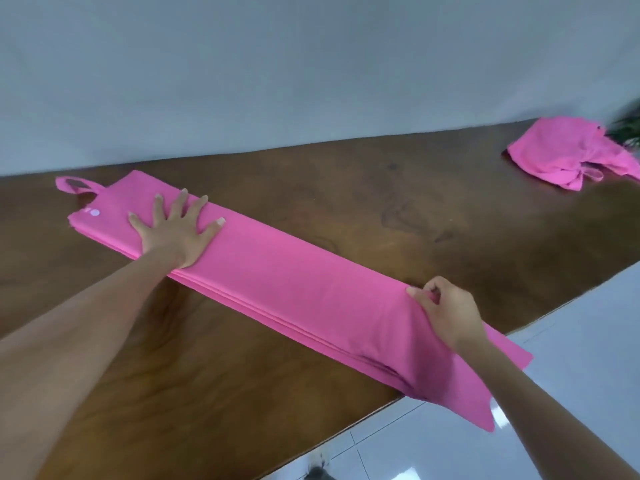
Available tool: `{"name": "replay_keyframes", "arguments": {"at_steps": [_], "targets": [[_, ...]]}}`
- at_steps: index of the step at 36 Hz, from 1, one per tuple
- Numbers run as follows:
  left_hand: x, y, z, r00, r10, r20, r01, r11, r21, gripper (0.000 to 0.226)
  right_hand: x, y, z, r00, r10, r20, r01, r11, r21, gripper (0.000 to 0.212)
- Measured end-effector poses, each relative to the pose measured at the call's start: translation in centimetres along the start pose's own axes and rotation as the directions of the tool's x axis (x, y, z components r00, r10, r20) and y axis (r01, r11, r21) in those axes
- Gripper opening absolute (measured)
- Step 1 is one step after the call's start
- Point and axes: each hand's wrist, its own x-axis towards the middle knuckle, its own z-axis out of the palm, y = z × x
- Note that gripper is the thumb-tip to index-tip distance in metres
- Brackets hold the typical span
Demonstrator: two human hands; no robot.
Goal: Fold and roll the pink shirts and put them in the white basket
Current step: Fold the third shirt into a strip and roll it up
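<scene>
Pink shirt (277, 268) folded into a strip along bench (450, 220); left hand (176, 230) flat, spread; right hand (446, 310) pinches end. Rolling, second shirt (568, 154), basket remain.

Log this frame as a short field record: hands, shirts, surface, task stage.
left hand: flat, fingers spread, pressing the strip's collar end
right hand: pinching the strip's hem end
folded shirt: long narrow strip, hem end overhangs the table edge
second shirt: crumpled, far right
table: dark wood
white basket: not in view
stage: folded, not yet rolled
</scene>
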Motion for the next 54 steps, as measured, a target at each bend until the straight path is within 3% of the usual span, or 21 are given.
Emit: {"name": "replay_keyframes", "arguments": {"at_steps": [11, 18, 24, 29, 34, 39, 44, 49, 54], "targets": [[-4.5, 1.1, 0.6, 0.941, -0.337, -0.014, 0.335, 0.939, -0.072, 0.085, 12.6, -0.9, 0.8, 0.955, -0.297, 0.006, 0.292, 0.936, -0.194, 0.035], [-7.7, 2.5, 1.2, 0.863, -0.505, -0.025, 0.498, 0.857, -0.130, 0.084, 18.2, -3.3, 1.9, 0.925, -0.380, 0.024, 0.370, 0.883, -0.290, 0.035], [-9.2, 3.4, 1.2, 0.830, -0.557, -0.034, 0.546, 0.823, -0.156, 0.079, 19.4, -4.0, 3.3, 0.920, -0.392, -0.024, 0.371, 0.887, -0.274, 0.032], [-9.7, 5.0, 0.8, 0.900, -0.416, -0.129, 0.399, 0.906, -0.142, 0.072, 19.0, -4.3, 3.4, 0.919, -0.391, -0.050, 0.376, 0.908, -0.185, 0.020], [-9.5, 9.9, 0.4, 0.991, -0.053, -0.126, 0.034, 0.988, -0.153, 0.082, 17.0, -6.4, 3.9, 0.871, -0.491, 0.004, 0.488, 0.865, -0.121, 0.030], [-10.1, 14.7, 0.7, 0.963, 0.251, -0.096, -0.262, 0.958, -0.119, 0.086, 13.6, -7.8, 5.0, 0.823, -0.550, 0.146, 0.562, 0.824, -0.067, 0.054], [-10.6, 16.1, 2.8, 0.946, 0.323, -0.022, -0.321, 0.945, 0.067, 0.077, 10.8, -6.9, 5.8, 0.778, -0.546, 0.311, 0.620, 0.747, -0.240, 0.070], [-10.4, 15.9, 2.6, 0.941, 0.339, -0.006, -0.338, 0.939, 0.065, 0.079, 10.4, -7.1, 5.4, 0.784, -0.502, 0.366, 0.610, 0.733, -0.301, 0.070], [-9.7, 14.9, 1.6, 0.928, 0.369, -0.052, -0.371, 0.929, -0.018, 0.080, 9.2, -10.4, 5.7, 0.830, -0.422, 0.366, 0.525, 0.811, -0.256, 0.063]]}}
